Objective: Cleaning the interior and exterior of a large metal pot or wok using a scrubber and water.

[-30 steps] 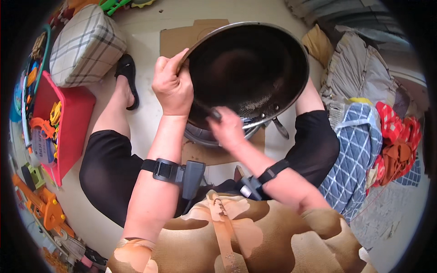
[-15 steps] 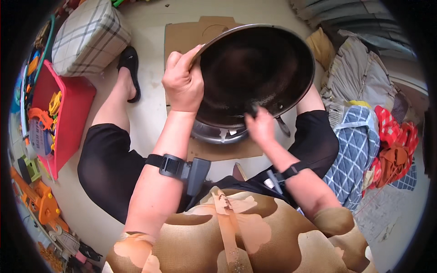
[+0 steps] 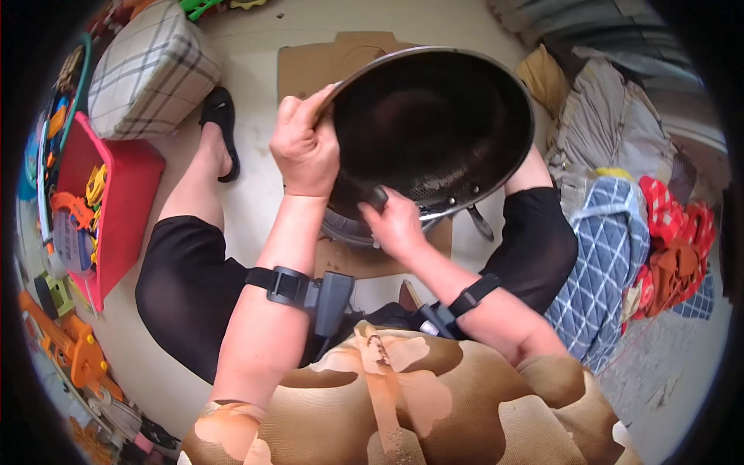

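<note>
A large black frying pan (image 3: 434,124) is tilted up in front of me, its dark inside facing me. My left hand (image 3: 306,149) is closed around its left rim, holding it raised. My right hand (image 3: 397,226) is closed on a small dark scrubbing piece (image 3: 377,197), at the lower inside wall of the pan; its exact kind cannot be made out. A dark handle (image 3: 481,224) sticks out below the pan's lower right rim, beside two rivets. Under the pan, a shiny metal basin (image 3: 346,229) is mostly hidden.
Flattened cardboard (image 3: 306,68) lies on the floor beneath the basin. To the left stand a red bin (image 3: 124,217) of toys and a checked cushion (image 3: 151,70). Blue quilted cloth (image 3: 601,256) and other fabrics are heaped at the right. My knees flank the pan.
My right hand has moved left along the pan's lower inside wall with the dark piece. My left hand and the pan have shifted slightly left and down.
</note>
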A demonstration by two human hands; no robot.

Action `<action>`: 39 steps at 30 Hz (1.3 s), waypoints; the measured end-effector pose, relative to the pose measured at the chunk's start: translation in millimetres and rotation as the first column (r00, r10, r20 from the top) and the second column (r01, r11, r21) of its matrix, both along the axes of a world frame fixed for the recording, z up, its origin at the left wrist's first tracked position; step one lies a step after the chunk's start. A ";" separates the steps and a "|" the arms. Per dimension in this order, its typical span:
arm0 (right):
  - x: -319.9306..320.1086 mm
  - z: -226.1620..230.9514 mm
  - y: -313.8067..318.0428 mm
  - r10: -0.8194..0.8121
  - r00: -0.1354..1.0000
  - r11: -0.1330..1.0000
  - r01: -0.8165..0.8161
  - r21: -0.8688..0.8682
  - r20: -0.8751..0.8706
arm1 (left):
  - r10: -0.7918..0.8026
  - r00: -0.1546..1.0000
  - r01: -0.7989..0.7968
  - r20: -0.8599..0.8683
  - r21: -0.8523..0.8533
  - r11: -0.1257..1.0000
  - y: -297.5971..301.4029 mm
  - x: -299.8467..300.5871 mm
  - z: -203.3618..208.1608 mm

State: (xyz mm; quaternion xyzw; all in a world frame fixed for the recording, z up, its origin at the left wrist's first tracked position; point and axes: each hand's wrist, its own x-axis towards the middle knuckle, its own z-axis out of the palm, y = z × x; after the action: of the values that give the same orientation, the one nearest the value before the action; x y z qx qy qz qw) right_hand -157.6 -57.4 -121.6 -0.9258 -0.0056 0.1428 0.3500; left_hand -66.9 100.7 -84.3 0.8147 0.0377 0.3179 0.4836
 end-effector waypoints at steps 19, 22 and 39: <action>4.4 8.1 -84.8 -0.055 0.990 0.989 0.036 -0.143 -0.128 | 0.006 0.999 -0.007 0.042 0.043 0.999 -4.9 7.4 2.3; 0.1 -0.8 -84.7 -0.094 0.995 0.987 0.092 -0.129 -0.013 | -0.035 0.999 0.034 0.023 0.050 0.998 -11.9 6.5 10.1; 4.6 22.3 -130.4 -0.472 0.877 0.844 0.479 0.240 -0.092 | -0.171 0.979 0.154 0.114 0.144 0.977 -35.8 8.9 28.0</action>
State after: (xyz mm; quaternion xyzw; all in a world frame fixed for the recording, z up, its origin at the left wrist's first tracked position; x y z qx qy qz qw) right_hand -153.0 -187.7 -99.3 -0.8431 0.2105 0.0632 0.4909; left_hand -58.0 64.9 -56.3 0.8242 -0.0811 0.3297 0.4532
